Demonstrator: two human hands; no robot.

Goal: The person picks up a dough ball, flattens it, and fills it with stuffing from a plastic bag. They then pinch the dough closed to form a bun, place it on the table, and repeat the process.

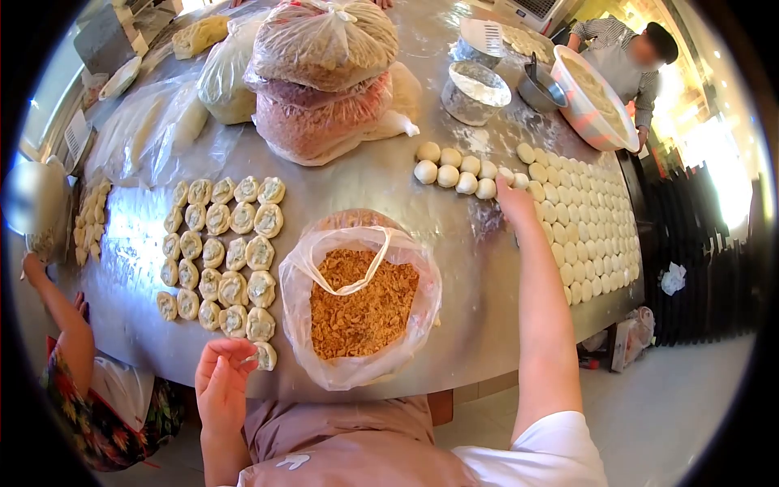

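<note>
Where right hand (pixel 514 204) reaches, dough-ball row (pixel 466 183) runs left-right

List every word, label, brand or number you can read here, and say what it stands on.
No text in the picture can be read.
The apron carries a small white mark, a shape with no letters.
The plastic bags and the metal table show no print or labels.

The right hand (pixel 514 204) lies across the table (pixel 462 252), fingertips at the dough balls (pixel 454 170). The left hand (pixel 221 380) is held open at the near edge, beside filled pieces (pixel 223 252) and a bag of filling (pixel 363 304)
</note>
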